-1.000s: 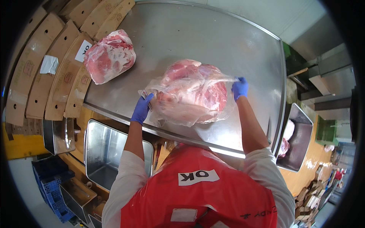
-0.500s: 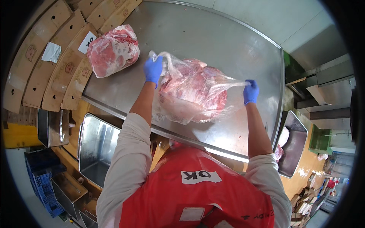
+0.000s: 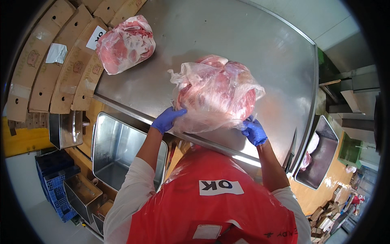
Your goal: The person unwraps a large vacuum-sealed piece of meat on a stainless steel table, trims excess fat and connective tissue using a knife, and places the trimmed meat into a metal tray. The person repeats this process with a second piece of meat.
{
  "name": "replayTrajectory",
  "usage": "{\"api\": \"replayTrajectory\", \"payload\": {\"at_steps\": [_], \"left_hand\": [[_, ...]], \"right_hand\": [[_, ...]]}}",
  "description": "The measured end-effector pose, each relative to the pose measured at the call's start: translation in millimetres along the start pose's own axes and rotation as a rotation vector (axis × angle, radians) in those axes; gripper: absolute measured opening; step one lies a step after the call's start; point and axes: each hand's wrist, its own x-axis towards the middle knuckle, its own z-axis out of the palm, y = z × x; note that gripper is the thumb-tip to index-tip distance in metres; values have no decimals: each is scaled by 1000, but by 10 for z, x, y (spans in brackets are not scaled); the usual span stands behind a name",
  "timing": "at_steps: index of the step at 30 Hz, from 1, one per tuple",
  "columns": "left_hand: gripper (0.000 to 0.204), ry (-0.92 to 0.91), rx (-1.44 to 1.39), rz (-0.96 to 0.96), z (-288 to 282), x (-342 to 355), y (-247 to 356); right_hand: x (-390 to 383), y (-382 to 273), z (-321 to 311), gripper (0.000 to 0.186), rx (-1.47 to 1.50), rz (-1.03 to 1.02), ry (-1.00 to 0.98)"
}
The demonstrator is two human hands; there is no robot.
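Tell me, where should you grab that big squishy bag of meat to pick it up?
Probably low on both sides, from the near table edge, as the left hand and right hand do. The bagged meat is wide, rounded and soft, and its loose plastic on top could slip or tear.

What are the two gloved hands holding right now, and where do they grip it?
Both hold the bagged raw meat by its near lower edge: left hand at the left corner, right hand at the right corner.

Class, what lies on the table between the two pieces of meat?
In the head view, only bare steel table separates the unwrapped meat from the bagged meat.
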Motion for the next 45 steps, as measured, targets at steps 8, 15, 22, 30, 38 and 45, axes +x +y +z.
{"api": "replayTrajectory", "payload": {"at_steps": [8, 15, 22, 30, 38, 45], "left_hand": [[39, 380, 566, 152, -175, 51, -539], [37, 274, 320, 249, -103, 487, -608], [43, 285, 455, -10, 125, -269, -696], [41, 99, -6, 239, 727, -858, 344], [15, 252, -91, 668, 311, 175, 1046], [21, 377, 413, 263, 84, -843, -151]], "right_hand": [[413, 165, -578, 24, -1288, -302, 615], [1240, -225, -671, 38, -408, -421, 109], [471, 142, 383, 37, -356, -17, 195], [-318, -344, 658, 16, 16, -58, 84], [204, -1430, 995, 18, -85, -567, 102], [-865, -957, 271, 33, -377, -604, 399]]}}
